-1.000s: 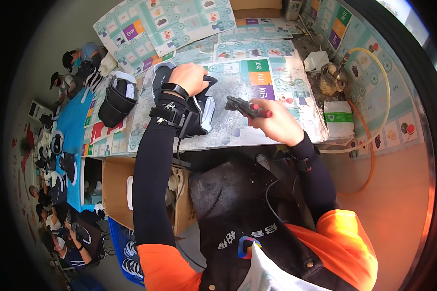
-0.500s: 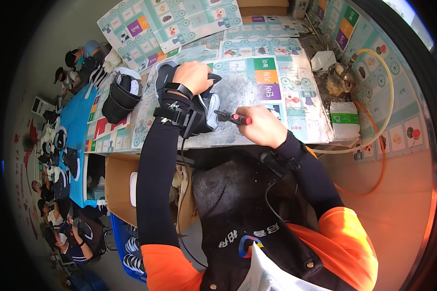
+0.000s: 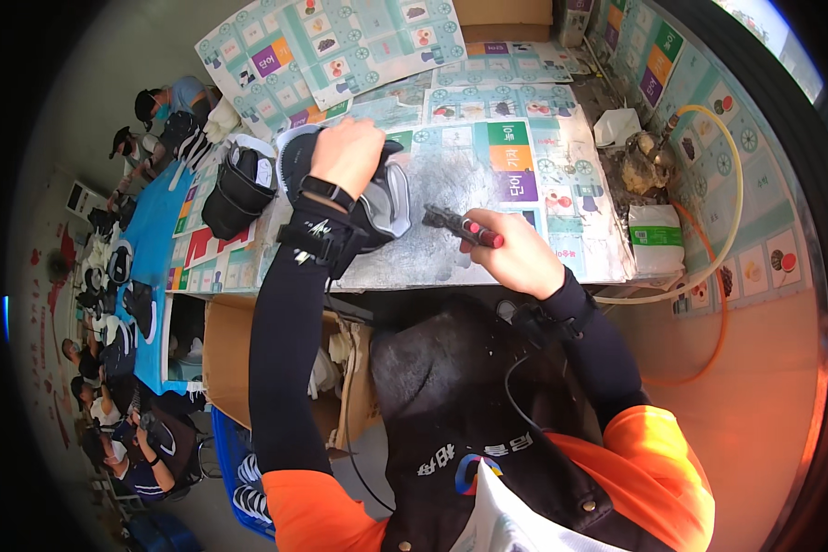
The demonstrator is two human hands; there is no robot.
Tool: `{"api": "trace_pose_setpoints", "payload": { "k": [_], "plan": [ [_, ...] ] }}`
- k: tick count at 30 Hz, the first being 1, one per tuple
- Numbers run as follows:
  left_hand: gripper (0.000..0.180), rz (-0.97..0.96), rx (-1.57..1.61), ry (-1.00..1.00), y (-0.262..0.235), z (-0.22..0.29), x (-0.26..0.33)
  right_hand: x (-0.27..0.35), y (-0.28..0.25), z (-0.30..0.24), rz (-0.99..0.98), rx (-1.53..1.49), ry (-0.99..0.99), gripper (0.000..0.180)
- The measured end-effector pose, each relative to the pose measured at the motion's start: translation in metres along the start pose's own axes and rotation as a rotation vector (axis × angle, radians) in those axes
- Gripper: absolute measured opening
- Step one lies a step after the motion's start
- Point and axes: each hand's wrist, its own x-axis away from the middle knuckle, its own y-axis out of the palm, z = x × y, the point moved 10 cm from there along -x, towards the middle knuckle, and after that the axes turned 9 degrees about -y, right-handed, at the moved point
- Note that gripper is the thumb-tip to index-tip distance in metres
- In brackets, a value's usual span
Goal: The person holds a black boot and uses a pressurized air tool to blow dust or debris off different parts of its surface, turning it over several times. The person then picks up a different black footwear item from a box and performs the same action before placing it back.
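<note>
1. This is a workshop where shoes are put together by hand, more a small factory floor than a home.
2. The workbench (image 3: 524, 248) is covered with worn printed sheets, smeared grey in the middle from use.
3. Unfinished black shoes (image 3: 239, 189) sit on the bench, and more lie in a row on a blue table (image 3: 156, 221) to the left.
4. Other workers (image 3: 170, 101) sit along that table, bent over their own pieces.
5. Cardboard boxes (image 3: 230, 359) stand under the bench, beside a blue crate (image 3: 235, 460).
6. A hose (image 3: 722, 230) loops across the floor on the right.
</note>
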Motion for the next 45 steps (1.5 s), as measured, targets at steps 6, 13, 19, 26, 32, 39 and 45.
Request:
{"api": "trace_pose_setpoints", "payload": {
  "k": [6, 13, 19, 26, 32, 39, 45],
  "plan": [
    [0.021, 0.250, 0.091, -0.080, -0.004, 0.018, 0.033, -0.013, -0.010, 0.011, 0.073, 0.070, 0.070, 0.018],
    [0.023, 0.150, 0.486, -0.178, 0.005, 0.026, 0.026, -0.017, 0.003, 0.028, 0.062, 0.115, 0.095, 0.020],
    [0.019, 0.048, 0.564, -0.219, 0.014, 0.017, 0.021, -0.022, 0.016, 0.045, 0.098, 0.151, 0.102, 0.021],
    [0.019, 0.037, 0.574, -0.244, 0.010, 0.010, 0.033, -0.026, 0.020, 0.047, 0.037, 0.087, 0.145, 0.024],
    [0.020, 0.034, 0.527, -0.226, 0.010, 0.012, 0.030, -0.025, 0.014, 0.044, 0.052, 0.148, 0.177, 0.024],
    [0.022, 0.367, 0.188, -0.400, -0.011, -0.034, 0.055, -0.015, 0.029, 0.036, -0.031, -0.374, 0.277, 0.028],
    [0.043, 0.331, 0.437, -0.549, 0.031, -0.008, 0.117, -0.007, 0.009, 0.042, 0.052, -0.387, 0.314, 0.029]
  ]
}}
